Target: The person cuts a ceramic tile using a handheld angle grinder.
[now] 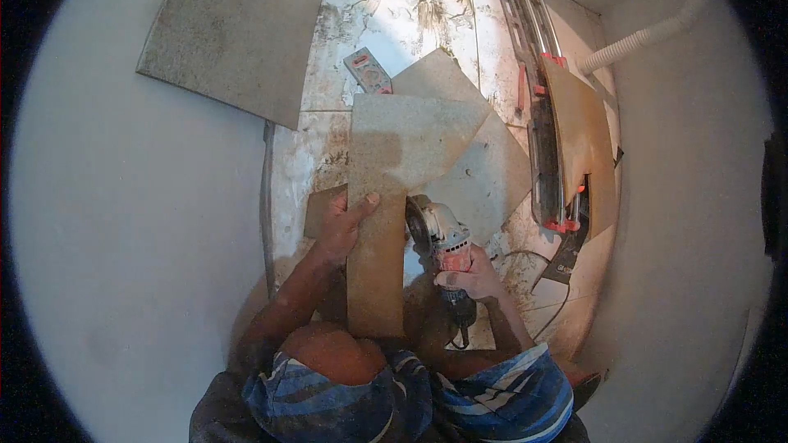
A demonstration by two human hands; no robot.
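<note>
In the head view my left hand [349, 224] grips the left edge of an L-shaped tile [376, 271], with the thumb lying over its face. My right hand [474, 276] is wrapped round the red and black body of an angle grinder [446, 234]. The grinder's disc points left, against or close beside the inner right edge of the tile's narrow leg; contact is hard to tell. Beneath the tile's wide end lie other grey tile pieces [492, 172] on the floor. A small tile offcut [322, 212] shows behind my left hand.
A rail tile cutter [538, 131] lies along the right wall, a brown tile piece [579, 139] leaning over it. A small grey tool with red parts [368, 71] rests on the stained floor. A large tile [238, 29] stands upper left. The power cord [554, 316] trails right.
</note>
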